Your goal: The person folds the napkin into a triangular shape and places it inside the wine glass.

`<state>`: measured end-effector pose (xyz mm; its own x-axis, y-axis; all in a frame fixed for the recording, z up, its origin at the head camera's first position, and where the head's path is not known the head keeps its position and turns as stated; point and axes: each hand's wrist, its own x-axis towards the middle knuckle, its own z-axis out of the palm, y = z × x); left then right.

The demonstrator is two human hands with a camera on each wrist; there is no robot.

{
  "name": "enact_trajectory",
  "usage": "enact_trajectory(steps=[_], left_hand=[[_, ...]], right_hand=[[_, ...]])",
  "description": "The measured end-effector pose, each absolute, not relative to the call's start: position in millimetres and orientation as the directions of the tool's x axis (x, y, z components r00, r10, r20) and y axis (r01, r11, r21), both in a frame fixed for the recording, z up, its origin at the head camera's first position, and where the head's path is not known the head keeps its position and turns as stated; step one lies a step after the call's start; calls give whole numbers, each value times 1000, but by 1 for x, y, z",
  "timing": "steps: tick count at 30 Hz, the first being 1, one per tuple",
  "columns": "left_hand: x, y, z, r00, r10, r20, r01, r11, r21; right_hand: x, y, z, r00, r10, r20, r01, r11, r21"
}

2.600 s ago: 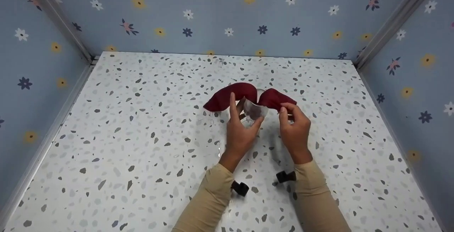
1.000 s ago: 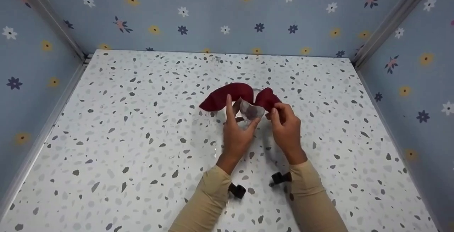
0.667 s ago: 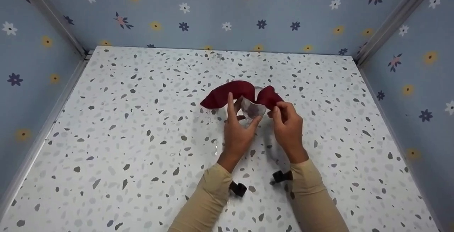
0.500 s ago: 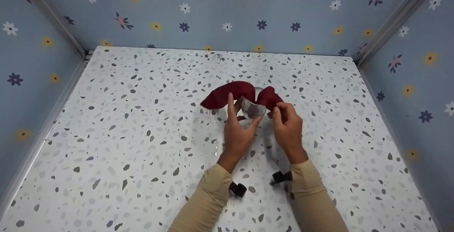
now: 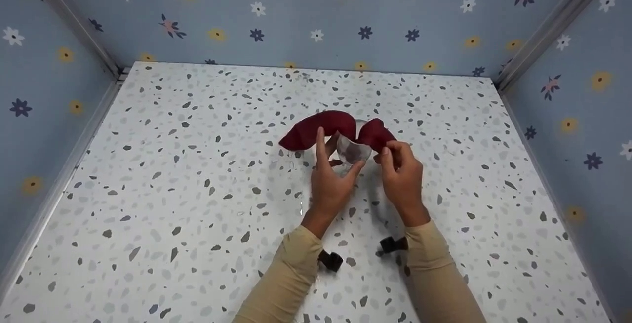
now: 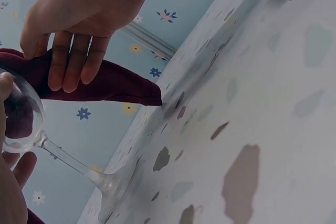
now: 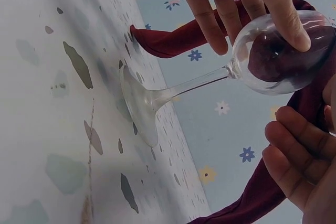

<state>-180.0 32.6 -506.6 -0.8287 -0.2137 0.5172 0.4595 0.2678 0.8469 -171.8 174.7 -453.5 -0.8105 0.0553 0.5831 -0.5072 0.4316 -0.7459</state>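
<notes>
A clear wine glass (image 5: 354, 152) stands with its foot on the table, its stem plain in the right wrist view (image 7: 199, 83). Dark red cloth (image 5: 316, 130) is tucked into the bowl and hangs out over both sides of the rim. My left hand (image 5: 332, 184) holds the bowl between thumb and fingers, with the index finger stretched up beside it. To the right of the glass, my right hand (image 5: 405, 180) pinches the shorter cloth end (image 5: 376, 133) between thumb and forefinger. In the left wrist view, that cloth tapers down behind the right hand's loosely bent fingers (image 6: 73, 66).
The glass stands on a white speckled table (image 5: 173, 175). Blue flowered walls (image 5: 316, 17) enclose the back and sides, with a metal post (image 5: 548, 31) in the right corner. Black wrist mounts (image 5: 331, 261) stick out below both wrists.
Compared with 2.6 s ago, my right hand has come left toward the glass, and the cloth end beside it looks shorter and more bunched. My left hand keeps its hold on the bowl.
</notes>
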Motion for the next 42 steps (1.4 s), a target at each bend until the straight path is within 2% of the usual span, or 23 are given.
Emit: enact_trajectory(steps=[5, 11, 18, 29, 34, 42], left_hand=[[-182, 26, -505, -825, -216, 523, 467, 262, 845], [-185, 21, -502, -866, -177, 469, 446, 154, 882], [-184, 19, -502, -888, -161, 430, 403, 176, 898], [-177, 36, -499, -849, -314, 425, 314, 347, 884], [-175, 36, -502, -836, -347, 424, 312, 335, 889], [-174, 36, -502, -833, -356, 424, 359, 234, 903]], right_hand=[[-171, 175, -453, -810, 53, 583, -507, 436, -743], [-170, 175, -454, -816, 68, 574, -490, 445, -750], [-169, 175, -456, -815, 68, 576, -493, 442, -750], [-172, 177, -453, -814, 102, 571, -480, 434, -762], [-171, 174, -453, -818, 103, 566, -479, 425, -768], [-169, 171, -452, -804, 92, 588, -499, 434, -750]])
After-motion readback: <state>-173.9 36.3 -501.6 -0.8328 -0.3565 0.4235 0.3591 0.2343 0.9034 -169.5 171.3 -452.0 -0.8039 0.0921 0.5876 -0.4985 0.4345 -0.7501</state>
